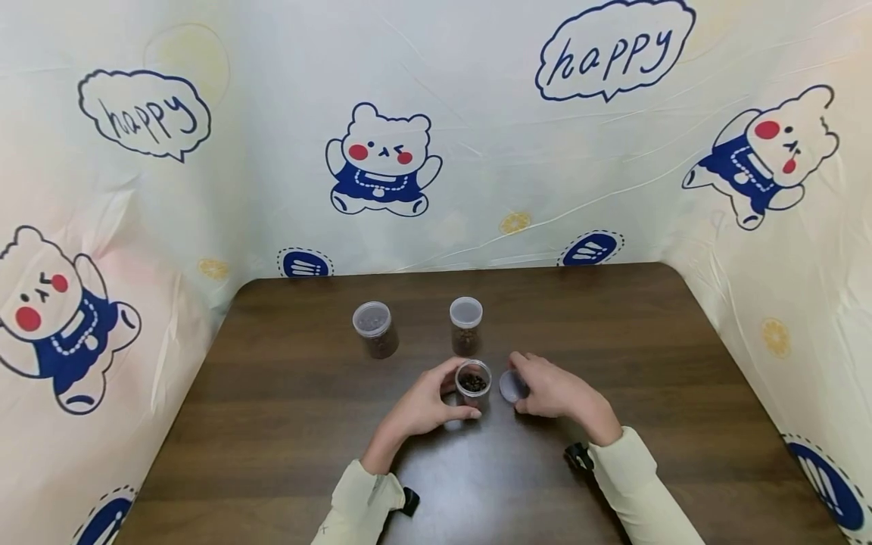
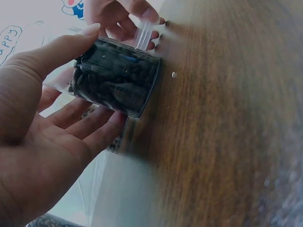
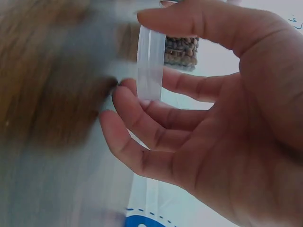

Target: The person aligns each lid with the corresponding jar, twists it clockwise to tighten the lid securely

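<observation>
My left hand [image 1: 425, 403] grips a small clear plastic jar [image 1: 473, 393], thumb on the near side and fingers round the far side. The jar stands uncapped and holds dark, seed-like pieces, which show through its wall in the left wrist view, where the jar [image 2: 116, 78] looks well filled. Just to its right, my right hand [image 1: 552, 387] pinches a round translucent lid [image 1: 512, 386] by its rim, low at the table. Seen edge-on in the right wrist view, the lid [image 3: 150, 66] sits between thumb and fingers.
Behind the hands stand two lidded jars with brownish contents, one at the left [image 1: 378, 341] and one straight behind the uncapped jar [image 1: 466, 333]. The brown wooden table [image 1: 286, 446] meets a printed cloth backdrop [image 1: 477, 182] at the back and sides.
</observation>
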Demonstrator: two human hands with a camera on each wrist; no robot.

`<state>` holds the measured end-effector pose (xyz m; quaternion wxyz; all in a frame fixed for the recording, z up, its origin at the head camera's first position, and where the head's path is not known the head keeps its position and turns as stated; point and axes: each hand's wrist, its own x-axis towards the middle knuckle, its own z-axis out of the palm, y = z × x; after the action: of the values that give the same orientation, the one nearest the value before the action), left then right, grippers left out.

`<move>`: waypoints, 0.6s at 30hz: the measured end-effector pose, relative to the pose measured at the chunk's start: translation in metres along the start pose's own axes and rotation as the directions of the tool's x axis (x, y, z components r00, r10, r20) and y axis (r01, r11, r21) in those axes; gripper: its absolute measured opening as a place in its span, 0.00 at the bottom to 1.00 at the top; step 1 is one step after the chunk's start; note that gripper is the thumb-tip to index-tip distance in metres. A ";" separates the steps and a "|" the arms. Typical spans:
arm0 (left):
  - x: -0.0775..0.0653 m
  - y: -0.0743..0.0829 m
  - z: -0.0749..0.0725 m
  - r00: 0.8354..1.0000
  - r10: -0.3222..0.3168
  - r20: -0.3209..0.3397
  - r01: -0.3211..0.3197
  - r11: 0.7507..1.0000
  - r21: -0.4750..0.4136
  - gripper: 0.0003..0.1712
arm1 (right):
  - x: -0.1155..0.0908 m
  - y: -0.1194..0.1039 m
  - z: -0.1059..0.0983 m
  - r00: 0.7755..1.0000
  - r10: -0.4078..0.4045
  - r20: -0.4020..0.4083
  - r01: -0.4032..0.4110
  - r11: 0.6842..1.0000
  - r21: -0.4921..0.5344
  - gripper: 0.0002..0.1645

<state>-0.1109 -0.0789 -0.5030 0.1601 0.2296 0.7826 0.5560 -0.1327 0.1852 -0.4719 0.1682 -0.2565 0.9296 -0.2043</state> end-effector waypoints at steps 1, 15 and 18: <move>0.000 -0.001 0.000 1.000 0.001 0.001 -0.001 1.000 -0.003 0.39 | 0.000 0.000 0.000 1.000 0.005 0.000 -0.005 1.000 0.008 0.29; 0.002 -0.004 0.000 1.000 0.017 -0.003 -0.017 1.000 -0.019 0.40 | -0.002 0.006 -0.004 1.000 0.005 -0.004 -0.004 0.999 0.043 0.35; 0.002 -0.004 0.000 1.000 0.010 -0.006 -0.010 1.000 -0.013 0.40 | -0.001 0.006 -0.003 1.000 -0.003 -0.001 0.003 1.000 0.030 0.35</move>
<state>-0.1131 -0.0789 -0.5068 0.1567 0.2308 0.7782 0.5627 -0.1355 0.1918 -0.4722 0.1714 -0.2554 0.9261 -0.2185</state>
